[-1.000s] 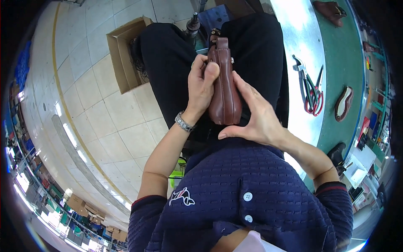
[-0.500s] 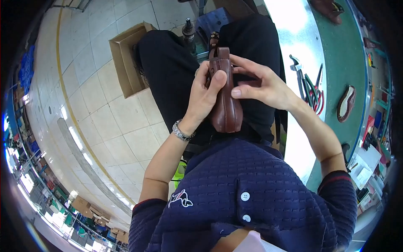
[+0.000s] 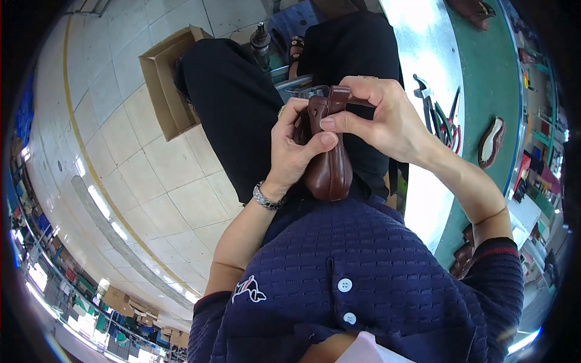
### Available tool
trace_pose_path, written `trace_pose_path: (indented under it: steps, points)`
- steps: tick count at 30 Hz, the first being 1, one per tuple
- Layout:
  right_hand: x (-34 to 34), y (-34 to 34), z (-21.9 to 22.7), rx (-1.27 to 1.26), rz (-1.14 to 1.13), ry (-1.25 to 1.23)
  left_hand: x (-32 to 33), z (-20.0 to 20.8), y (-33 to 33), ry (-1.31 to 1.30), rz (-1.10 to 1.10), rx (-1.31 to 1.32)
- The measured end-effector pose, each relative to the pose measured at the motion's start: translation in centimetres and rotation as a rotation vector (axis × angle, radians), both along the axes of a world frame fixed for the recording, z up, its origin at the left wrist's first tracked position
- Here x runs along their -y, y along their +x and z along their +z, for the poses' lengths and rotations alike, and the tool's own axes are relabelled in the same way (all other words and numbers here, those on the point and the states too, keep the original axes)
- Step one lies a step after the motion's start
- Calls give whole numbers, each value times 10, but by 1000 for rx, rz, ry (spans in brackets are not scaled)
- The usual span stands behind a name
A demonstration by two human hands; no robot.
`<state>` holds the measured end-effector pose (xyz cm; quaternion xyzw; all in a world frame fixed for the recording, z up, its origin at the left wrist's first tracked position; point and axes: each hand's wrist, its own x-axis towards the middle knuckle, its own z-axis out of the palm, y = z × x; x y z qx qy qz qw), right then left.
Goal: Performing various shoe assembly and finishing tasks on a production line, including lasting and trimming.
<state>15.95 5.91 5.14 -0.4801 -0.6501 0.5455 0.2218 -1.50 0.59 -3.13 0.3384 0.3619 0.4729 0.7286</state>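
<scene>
A brown leather shoe upper [image 3: 330, 175] is held upright between both hands in front of my waist. A seam runs down its middle to the rounded end nearest me, and a leather strap [image 3: 340, 94] shows at the far end. My left hand [image 3: 290, 142] grips the left side, thumb laid on the leather and the other fingers behind it. On the right, my right hand [image 3: 387, 121] pinches the far part near the strap, its thumb pressed on the front. The fingertips behind the leather are hidden.
To the right stands a green-topped bench [image 3: 472, 72] with a bright metal edge. Pincers [image 3: 423, 91] and red- and green-handled tools [image 3: 448, 130] lie there, beside a brown shoe [image 3: 491, 142] showing a white underside. A cardboard box [image 3: 169, 112] and an upright metal post [image 3: 260, 45] are beyond my legs.
My right hand has moved from the side of the leather to its far end and now pinches there. The left hand has slid slightly toward me, and the leather's far end is tilted differently.
</scene>
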Motion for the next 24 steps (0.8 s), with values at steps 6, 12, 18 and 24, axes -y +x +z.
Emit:
trace_pose_path:
  steps: [6,12,18,24]
  points:
    - [-11,-5,4,150,-44,62,-7,0,4,10,22,11]
    - [-34,-4,-12,154,-62,-134,-23,-1,-1,-113,5,62]
    - [-34,-9,-29,43,-93,-186,-27,-6,-9,-185,35,162]
    - [-15,9,-43,-166,-226,-212,-29,11,-4,-129,-4,-11]
